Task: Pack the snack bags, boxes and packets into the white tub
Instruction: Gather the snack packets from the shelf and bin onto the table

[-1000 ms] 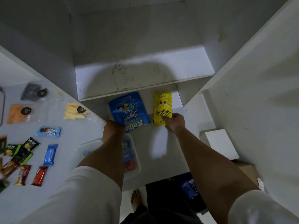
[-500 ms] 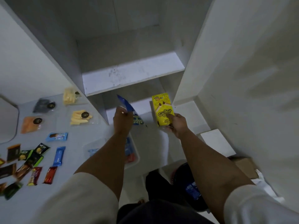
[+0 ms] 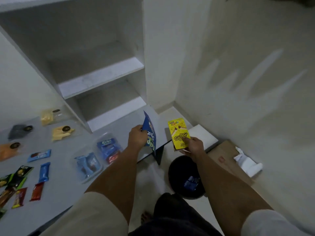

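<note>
Holding: left hand (image 3: 137,138) pinches blue bag (image 3: 150,133) by one edge, bag lifted and turned edge-on to me; right hand (image 3: 193,147) grips yellow box (image 3: 179,135) at its lower end, box upright, print upside down
Tub: white tub (image 3: 74,165) sits on table (image 3: 59,193) just left of my left forearm; blue packets (image 3: 106,147) and red packet (image 3: 112,157) lie inside, filling a good part of it
Bag and box: both in the air, neither in the tub; bag over the table's far right corner, near the tub; box past the table edge, over the floor, black bin (image 3: 185,176) nearer me
Loose on table: bars (image 3: 44,172) at far left, well apart from the tub; clear bags (image 3: 62,132) further back by the shelf (image 3: 102,79)
Step, my guess: bringing bag and box across to the tub
Doing it well: one item at a time, bag first since it's closer; bag looks wide for the room left, so I'd slide it on edge along a tub wall, not flat on top; then swing the box over the table before lowering, lay it beside the packets; let go only once each rests on something
Risk: floppy bag may fold or tip out; box dropped early could land off the table
</note>
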Tool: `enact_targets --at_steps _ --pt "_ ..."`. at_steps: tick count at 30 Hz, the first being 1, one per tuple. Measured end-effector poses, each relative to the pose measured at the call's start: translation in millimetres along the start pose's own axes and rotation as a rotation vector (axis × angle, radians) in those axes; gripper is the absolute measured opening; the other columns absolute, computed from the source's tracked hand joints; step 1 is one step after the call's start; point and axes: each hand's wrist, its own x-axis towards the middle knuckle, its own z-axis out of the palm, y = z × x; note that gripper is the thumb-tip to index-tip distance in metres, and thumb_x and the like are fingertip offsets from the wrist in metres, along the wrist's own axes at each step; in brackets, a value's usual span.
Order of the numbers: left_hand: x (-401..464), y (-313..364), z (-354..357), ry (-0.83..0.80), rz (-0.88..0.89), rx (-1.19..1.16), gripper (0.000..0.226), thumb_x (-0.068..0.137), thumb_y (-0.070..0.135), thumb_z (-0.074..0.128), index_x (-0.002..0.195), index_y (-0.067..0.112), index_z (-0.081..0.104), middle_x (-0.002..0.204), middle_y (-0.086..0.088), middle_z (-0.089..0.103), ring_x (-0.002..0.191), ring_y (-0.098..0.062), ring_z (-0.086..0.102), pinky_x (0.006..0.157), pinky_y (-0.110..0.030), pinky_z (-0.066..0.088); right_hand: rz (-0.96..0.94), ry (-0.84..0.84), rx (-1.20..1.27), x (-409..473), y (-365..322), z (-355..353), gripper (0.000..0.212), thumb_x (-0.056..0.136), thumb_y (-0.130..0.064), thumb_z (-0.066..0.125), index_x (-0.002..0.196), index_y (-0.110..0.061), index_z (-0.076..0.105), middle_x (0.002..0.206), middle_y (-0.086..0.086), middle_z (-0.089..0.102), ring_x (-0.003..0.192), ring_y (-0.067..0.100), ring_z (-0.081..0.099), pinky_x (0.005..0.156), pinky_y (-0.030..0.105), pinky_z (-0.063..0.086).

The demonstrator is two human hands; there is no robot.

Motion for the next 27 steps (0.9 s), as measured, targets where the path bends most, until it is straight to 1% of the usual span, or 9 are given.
enact_targets --at_steps 2,6,11,17,19,21,23,25,27 --pt "-12 1 23 -0.061 -0.010 0.012 0.023 0.089 0.010 0.049 0.103 0.008 0.068 0.101 -0.015 0.072 0.090 -0.032 0.069 0.082 -0.045 0.060 0.023 0.060 -0.031 -3 12 -31 0.022 0.094 -0.014 0.069 0.111 -0.001 0.065 0.092 0.018 0.072 0.082 0.034 0.070 0.065 0.040 0.061" --pt "-31 -8 71 -0.157 -0.077 -0.003 0.020 0.086 0.012 0.051 0.095 0.008 0.069 0.093 -0.016 0.072 0.083 -0.035 0.071 0.075 -0.054 0.062 0.055 0.132 -0.137 -11 36 -90 0.022 0.091 -0.018 0.073 0.106 -0.002 0.068 0.083 0.015 0.072 0.064 0.026 0.068 0.043 0.029 0.053" --pt "-59 -16 138 -0.299 -0.186 0.019 0.016 0.093 0.009 0.052 0.098 0.008 0.067 0.098 -0.022 0.070 0.086 -0.041 0.070 0.072 -0.061 0.060 0.139 0.161 -0.201 -26 69 -158 0.015 0.088 -0.018 0.075 0.083 -0.006 0.067 0.084 0.019 0.073 0.071 0.034 0.070 0.070 0.052 0.063" --pt "-105 -10 218 -0.295 -0.175 0.074 0.022 0.091 0.008 0.050 0.105 0.000 0.066 0.101 -0.022 0.069 0.091 -0.041 0.070 0.074 -0.057 0.061 0.183 0.123 -0.220 -16 95 -216 0.028 0.078 -0.022 0.076 0.093 0.001 0.072 0.093 0.022 0.075 0.067 0.030 0.072 0.068 0.056 0.063" --pt "-119 -9 237 -0.282 -0.172 0.106 0.027 0.091 0.008 0.054 0.115 0.001 0.064 0.113 -0.022 0.067 0.099 -0.041 0.068 0.084 -0.056 0.059 0.199 0.074 -0.249 -19 91 -222 0.025 0.083 -0.022 0.074 0.095 0.000 0.069 0.094 0.019 0.073 0.071 0.028 0.071 0.066 0.048 0.064" --pt "-130 -12 249 -0.297 -0.135 0.180 0.047 0.092 0.018 0.061 0.136 0.003 0.051 0.130 -0.019 0.060 0.114 -0.039 0.062 0.097 -0.046 0.053 0.207 0.048 -0.299 -20 87 -228 0.023 0.087 -0.025 0.073 0.093 -0.005 0.065 0.086 0.014 0.066 0.070 0.025 0.065 0.060 0.038 0.062" --pt "-148 -13 251 -0.285 -0.110 0.254 0.061 0.090 0.035 0.058 0.141 0.004 0.045 0.138 -0.018 0.055 0.121 -0.036 0.058 0.100 -0.041 0.049 0.186 0.050 -0.347 -16 92 -238 0.024 0.083 -0.027 0.074 0.087 -0.006 0.063 0.081 0.015 0.059 0.072 0.025 0.060 0.062 0.038 0.058" --pt "-164 -19 248 -0.274 -0.107 0.300 0.056 0.095 0.033 0.057 0.141 0.003 0.045 0.139 -0.018 0.054 0.125 -0.035 0.055 0.098 -0.037 0.045 0.157 0.039 -0.427 -12 103 -247 0.024 0.083 -0.028 0.072 0.089 -0.005 0.067 0.082 0.014 0.054 0.074 0.025 0.055 0.063 0.039 0.051" --pt "-173 -26 241 -0.290 -0.123 0.340 0.050 0.097 0.031 0.057 0.137 0.003 0.048 0.136 -0.018 0.056 0.122 -0.033 0.056 0.095 -0.034 0.045 0.167 0.025 -0.478 -13 112 -253 0.043 0.088 -0.031 0.069 0.104 0.008 0.067 0.086 0.015 0.056 0.078 0.024 0.057 0.074 0.045 0.057"
